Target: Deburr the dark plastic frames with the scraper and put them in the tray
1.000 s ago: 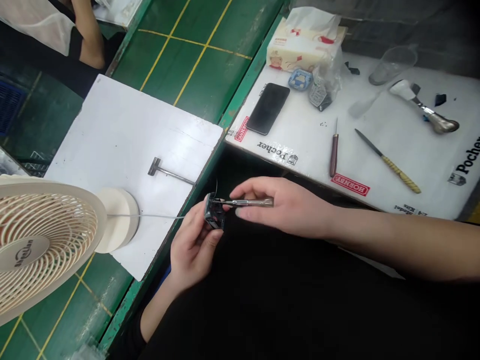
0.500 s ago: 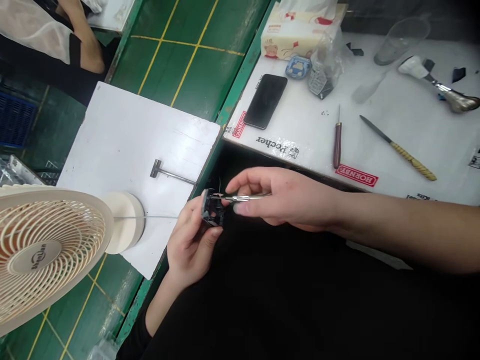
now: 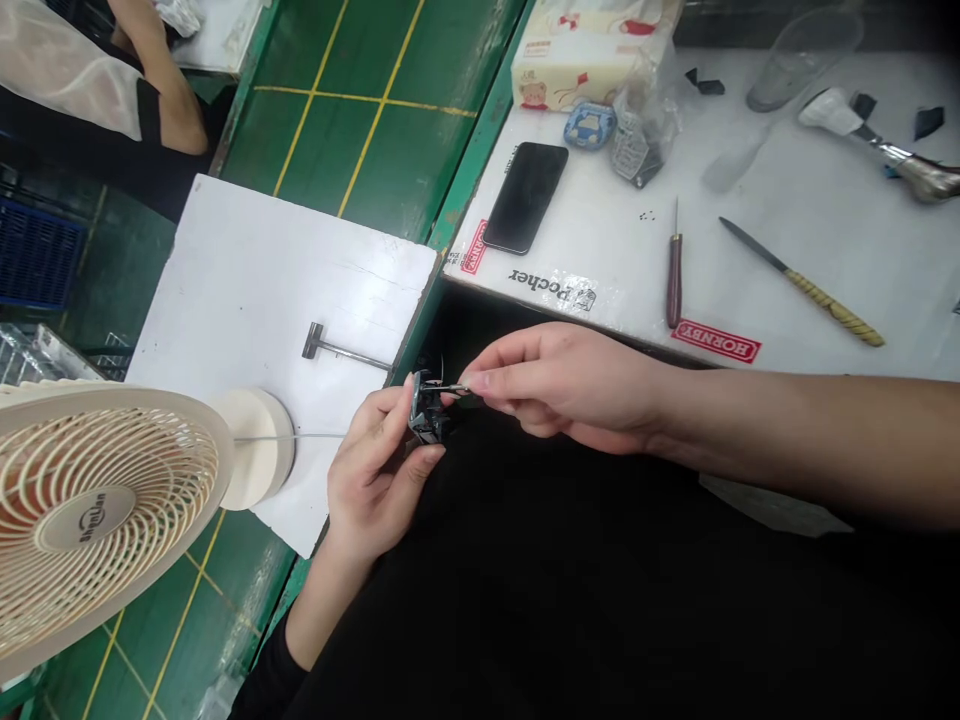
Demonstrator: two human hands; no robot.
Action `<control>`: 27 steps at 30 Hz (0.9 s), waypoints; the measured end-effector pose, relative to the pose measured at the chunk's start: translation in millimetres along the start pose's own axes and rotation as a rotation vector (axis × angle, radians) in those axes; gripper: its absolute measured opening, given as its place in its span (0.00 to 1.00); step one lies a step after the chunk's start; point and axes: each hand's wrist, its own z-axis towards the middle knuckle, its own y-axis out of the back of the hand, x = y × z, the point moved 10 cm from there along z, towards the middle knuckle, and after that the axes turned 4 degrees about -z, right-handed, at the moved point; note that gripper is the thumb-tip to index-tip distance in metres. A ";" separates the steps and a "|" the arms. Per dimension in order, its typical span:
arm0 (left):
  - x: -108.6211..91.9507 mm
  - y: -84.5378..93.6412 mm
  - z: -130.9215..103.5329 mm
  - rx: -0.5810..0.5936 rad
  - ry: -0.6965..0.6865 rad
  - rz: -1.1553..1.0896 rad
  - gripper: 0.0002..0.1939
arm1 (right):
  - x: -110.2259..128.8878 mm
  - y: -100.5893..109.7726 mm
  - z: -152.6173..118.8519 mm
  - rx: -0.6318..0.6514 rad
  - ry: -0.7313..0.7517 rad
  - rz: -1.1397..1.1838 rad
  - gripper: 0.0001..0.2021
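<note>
Dark grey housing (image 3: pixel 427 412), small, open-looking on one side, held between thumb and fingers of the left hand (image 3: pixel 375 475), just over the dark gap by the desk edge. Slim metal tool (image 3: pixel 452 389) pinched close in the fingertips of the right hand (image 3: pixel 566 385), tip at the upper part of the housing; exact contact point too small to tell. Both hands closed on their items, near each other, in front of black clothing.

Left side: white board (image 3: pixel 240 260) on green surface (image 3: pixel 375 80) with yellow grid lines. On the board, T-shaped metal tool (image 3: pixel 349 354), end at the board edge near the left hand. Beige fan (image 3: pixel 94 520) lower left, round base (image 3: pixel 262 450) on the board, thin grey cable (image 3: pixel 300 436) running toward the left hand.

Right side: white-topped desk (image 3: pixel 780 210) with Pocher and HORNBY prints. On top: black smartphone (image 3: pixel 525 198), blue case (image 3: pixel 589 126), clear plastic bag (image 3: pixel 637 145) beside tissue pack (image 3: pixel 585 60), awl (image 3: pixel 675 280) by a red label, file (image 3: pixel 806 285) with yellow wrapped handle, clear cup (image 3: pixel 799 70). Upper left, bent arm (image 3: pixel 176 110) of another person.
</note>
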 end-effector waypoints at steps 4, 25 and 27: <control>1.9 2.1 -0.8 -0.103 0.010 -0.016 0.28 | 31.6 10.1 -7.1 -0.100 0.264 -0.271 0.06; 3.8 -20.7 -19.1 0.067 0.062 0.023 0.35 | 43.4 -8.1 -32.7 -0.126 0.591 -0.707 0.15; -0.6 -25.0 -21.6 0.096 0.002 0.058 0.36 | 17.4 -3.0 -19.6 -0.050 0.299 -0.442 0.11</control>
